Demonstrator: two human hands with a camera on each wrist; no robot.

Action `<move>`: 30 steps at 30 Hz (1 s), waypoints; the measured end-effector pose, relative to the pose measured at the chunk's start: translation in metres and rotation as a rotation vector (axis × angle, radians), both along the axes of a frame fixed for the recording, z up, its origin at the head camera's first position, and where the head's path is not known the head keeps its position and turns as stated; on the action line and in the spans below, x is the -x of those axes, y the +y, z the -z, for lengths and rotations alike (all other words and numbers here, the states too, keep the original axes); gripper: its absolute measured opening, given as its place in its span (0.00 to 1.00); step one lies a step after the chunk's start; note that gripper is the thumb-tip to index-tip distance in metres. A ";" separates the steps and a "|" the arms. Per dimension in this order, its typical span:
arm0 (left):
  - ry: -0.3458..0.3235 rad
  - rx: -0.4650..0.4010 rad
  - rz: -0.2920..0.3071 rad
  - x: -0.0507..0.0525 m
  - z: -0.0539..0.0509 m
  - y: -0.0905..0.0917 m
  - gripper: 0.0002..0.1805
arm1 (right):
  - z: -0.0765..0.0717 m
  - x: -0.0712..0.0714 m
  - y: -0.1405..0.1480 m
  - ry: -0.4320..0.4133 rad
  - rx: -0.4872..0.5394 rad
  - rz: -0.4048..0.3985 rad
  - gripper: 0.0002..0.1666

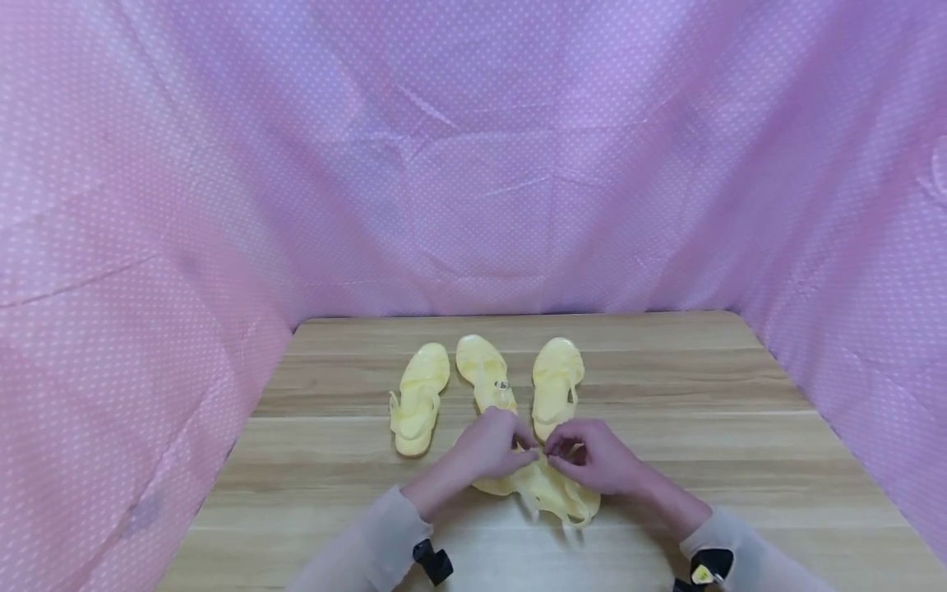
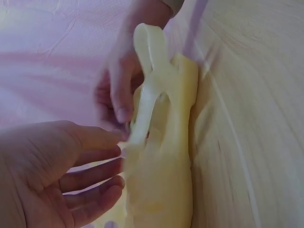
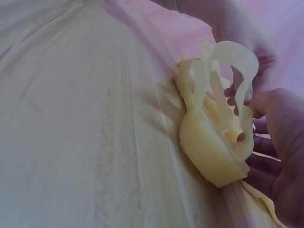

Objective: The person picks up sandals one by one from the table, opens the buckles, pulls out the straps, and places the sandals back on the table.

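Note:
A pale yellow jelly sandal (image 1: 543,493) lies crosswise near the front of the table, its loops of strap standing up. My left hand (image 1: 497,444) reaches over it from the left and pinches the strap (image 2: 141,126) between thumb and forefinger, the other fingers loosely bent. From the right, my right hand (image 1: 598,454) pinches the same strap close to the left fingertips. In the right wrist view the right thumb and fingers (image 3: 268,102) meet at the strap's side. The fastening itself is mostly hidden by the fingers.
Behind the hands lie three more yellow sandals: a left one (image 1: 420,399), a middle one (image 1: 481,366) with a shiny buckle, and a right one (image 1: 556,382). The wooden table (image 1: 703,395) is bordered by a pink dotted cloth (image 1: 473,164).

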State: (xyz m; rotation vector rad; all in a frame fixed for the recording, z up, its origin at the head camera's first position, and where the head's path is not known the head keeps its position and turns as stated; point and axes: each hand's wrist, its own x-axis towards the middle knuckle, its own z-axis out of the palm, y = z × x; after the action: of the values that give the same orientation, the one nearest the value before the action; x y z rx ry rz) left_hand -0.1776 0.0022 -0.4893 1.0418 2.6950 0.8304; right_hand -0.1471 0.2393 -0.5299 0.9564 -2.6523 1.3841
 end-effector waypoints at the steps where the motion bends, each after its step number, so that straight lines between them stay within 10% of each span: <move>1: 0.004 0.000 -0.024 -0.001 0.000 -0.005 0.07 | 0.000 -0.002 0.001 -0.010 -0.010 -0.001 0.06; 8: 0.102 0.109 -0.175 -0.016 0.008 -0.047 0.27 | -0.009 -0.028 0.016 -0.025 -0.071 -0.038 0.27; 15: 0.108 0.170 -0.116 -0.020 0.012 -0.070 0.54 | -0.012 -0.047 0.024 0.161 -0.210 -0.092 0.55; 23: 0.107 0.111 -0.121 -0.011 0.012 -0.071 0.44 | -0.010 -0.046 0.016 0.207 -0.234 -0.018 0.48; 30: 0.099 0.107 -0.118 -0.013 -0.017 -0.070 0.43 | -0.020 -0.044 0.022 0.226 -0.165 -0.021 0.48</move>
State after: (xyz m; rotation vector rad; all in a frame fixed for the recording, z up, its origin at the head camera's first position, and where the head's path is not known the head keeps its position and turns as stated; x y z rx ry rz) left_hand -0.1642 -0.0677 -0.4722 0.9325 2.8725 0.6601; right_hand -0.1035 0.2616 -0.5102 1.0859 -2.6215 1.0033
